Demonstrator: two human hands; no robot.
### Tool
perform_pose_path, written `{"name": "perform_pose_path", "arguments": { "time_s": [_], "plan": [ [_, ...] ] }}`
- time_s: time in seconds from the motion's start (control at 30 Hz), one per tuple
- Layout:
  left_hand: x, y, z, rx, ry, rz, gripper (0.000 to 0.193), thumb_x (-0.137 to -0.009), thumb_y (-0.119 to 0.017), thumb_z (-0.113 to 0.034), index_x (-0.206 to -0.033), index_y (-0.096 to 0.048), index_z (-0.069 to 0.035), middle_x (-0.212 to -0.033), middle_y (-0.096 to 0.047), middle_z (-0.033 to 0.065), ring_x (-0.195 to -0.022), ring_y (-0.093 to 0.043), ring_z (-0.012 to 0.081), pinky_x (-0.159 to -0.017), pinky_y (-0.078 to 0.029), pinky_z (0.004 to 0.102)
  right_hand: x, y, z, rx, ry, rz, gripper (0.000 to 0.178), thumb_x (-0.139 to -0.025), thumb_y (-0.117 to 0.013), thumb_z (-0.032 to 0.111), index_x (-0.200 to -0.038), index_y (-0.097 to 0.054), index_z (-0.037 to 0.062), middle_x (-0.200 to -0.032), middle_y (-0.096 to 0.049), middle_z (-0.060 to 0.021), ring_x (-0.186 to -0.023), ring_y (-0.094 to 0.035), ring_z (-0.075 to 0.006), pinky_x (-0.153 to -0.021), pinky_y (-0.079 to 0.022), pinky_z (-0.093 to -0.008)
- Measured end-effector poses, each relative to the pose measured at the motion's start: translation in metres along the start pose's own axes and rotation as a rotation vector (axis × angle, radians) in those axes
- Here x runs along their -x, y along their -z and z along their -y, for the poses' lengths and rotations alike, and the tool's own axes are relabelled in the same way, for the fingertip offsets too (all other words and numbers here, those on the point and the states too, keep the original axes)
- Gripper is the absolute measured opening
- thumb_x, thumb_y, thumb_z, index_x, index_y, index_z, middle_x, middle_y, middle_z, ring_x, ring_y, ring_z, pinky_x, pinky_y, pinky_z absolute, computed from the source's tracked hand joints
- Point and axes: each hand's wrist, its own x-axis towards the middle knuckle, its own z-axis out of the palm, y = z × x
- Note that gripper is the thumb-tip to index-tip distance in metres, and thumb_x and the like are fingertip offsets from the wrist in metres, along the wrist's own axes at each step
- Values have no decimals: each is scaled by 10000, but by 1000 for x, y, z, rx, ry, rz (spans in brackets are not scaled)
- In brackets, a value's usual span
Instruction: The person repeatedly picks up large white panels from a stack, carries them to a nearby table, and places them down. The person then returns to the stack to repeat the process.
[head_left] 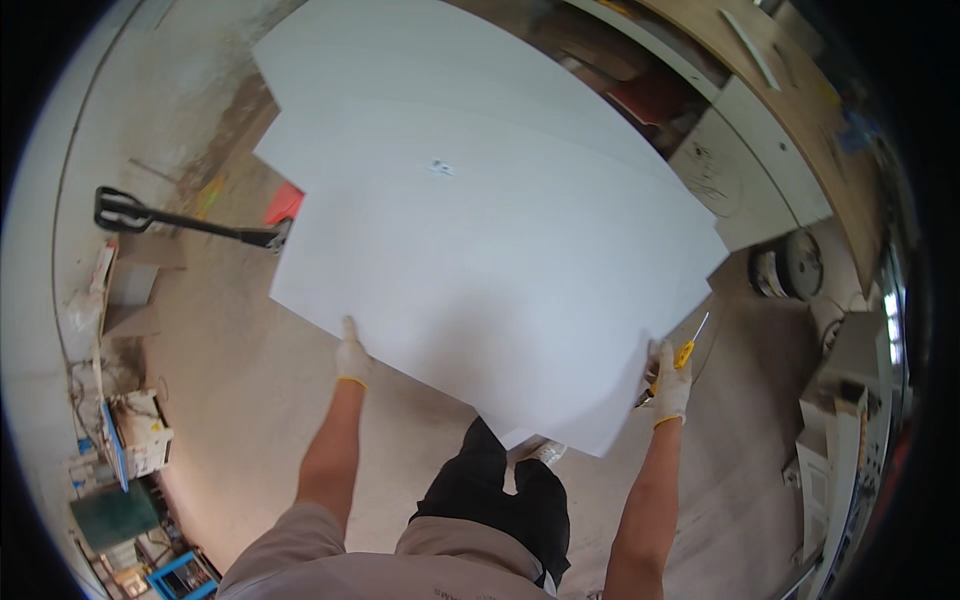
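Note:
A large white sheet (480, 270) with notched corners spreads in front of me, and a small printed mark lies on its upper part. Its uneven left outline suggests more than one sheet; I cannot tell how many. My left hand (352, 358), in a white glove with a yellow cuff, grips the near left edge, thumb on top. My right hand (672, 385), gloved alike, is closed at the near right edge. A screwdriver (685, 352) with a yellow handle also sits in that hand, its thin shaft pointing up and away. The right fingers are partly hidden.
A black pallet jack handle (180, 222) and a red part (284, 203) show left of the sheet. Far right are a wooden-topped bench (800, 110) and a black cable spool (800, 265). Boxes and a green container (115, 515) line the lower left wall.

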Motion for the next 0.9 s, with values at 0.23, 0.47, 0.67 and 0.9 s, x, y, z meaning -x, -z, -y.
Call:
{"name": "perform_pose_path", "arguments": {
  "time_s": [0.23, 0.47, 0.67, 0.9],
  "plan": [
    [90, 34, 57, 281, 25, 270, 726, -991, -615, -609, -1366, -565, 11, -1309, -651, 95, -1168, -643, 251, -1005, -533, 430, -10, 21, -42, -192, -71, 28, 420, -903, -800, 192, -1196, -610, -42, -995, -631, -34, -879, -589, -148, -794, -510, -314],
    [53, 86, 36, 196, -117, 303, 760, -1034, -534, -599, -1513, -460, -13, -1488, -551, 135, -1349, -538, 301, -1129, -460, 463, 65, 76, -107, -461, 21, -12, 461, -926, -758, 138, -1309, -589, -55, -1145, -665, -84, -1014, -631, -183, -921, -524, -316],
    [124, 100, 22, 4, -276, 422, 825, -1070, -376, -634, -1592, -324, 3, -1620, -411, 147, -1498, -378, 313, -1256, -292, 470, 81, 138, -86, -81, 30, -308, 349, -846, -823, 225, -981, -649, -45, -792, -557, -14, -683, -473, -141, -608, -447, -358],
    [228, 70, -19, 61, -383, 631, 715, -1092, -426, -537, -1542, -406, 20, -1566, -483, 154, -1385, -513, 327, -1176, -417, 433, 207, 263, -109, -311, 25, -420, 347, -852, -785, 185, -1036, -644, -73, -850, -612, -48, -778, -550, -166, -724, -497, -352]
  ]
}}
